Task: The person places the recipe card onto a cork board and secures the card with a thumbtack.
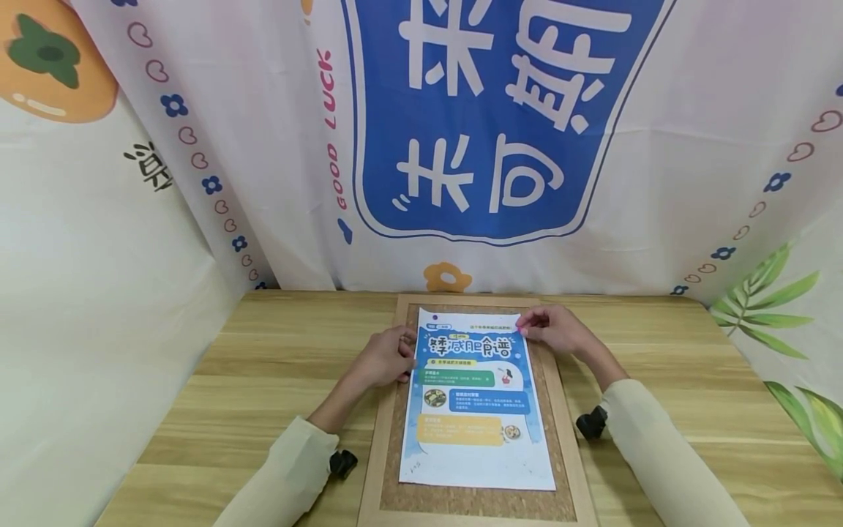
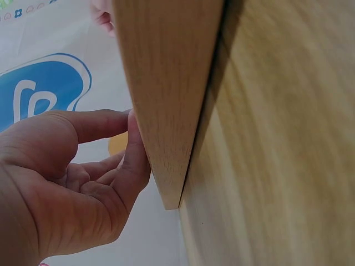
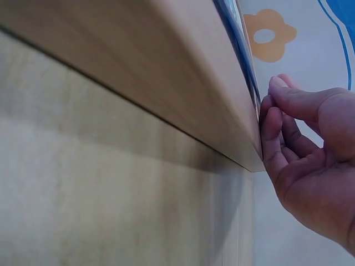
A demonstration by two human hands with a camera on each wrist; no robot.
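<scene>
A printed poster (image 1: 474, 465) in blue and white lies on a cork board (image 1: 461, 501) with a pale wooden frame (image 1: 373, 468). My right hand (image 1: 556, 331) is at the poster's upper right corner, pinching a pink pushpin (image 1: 519, 329) between thumb and fingers. In the right wrist view, the hand (image 3: 316, 149) is beyond the frame's edge, with only a trace of pink at the fingertips. A dark purple pushpin (image 1: 435, 317) sits at the upper left corner. My left hand (image 1: 385, 356) rests at the poster's left edge, fingers loosely bent; the frame partly hides their contact in the left wrist view.
The board lies on a wood-grain table (image 1: 263, 380), reaching almost to its back edge. Behind the table hangs a printed cloth (image 1: 290, 241) with a blue sign pattern. Light cloth (image 1: 99, 293) also hangs at the left side. A dark strap device (image 1: 342, 463) is on each wrist.
</scene>
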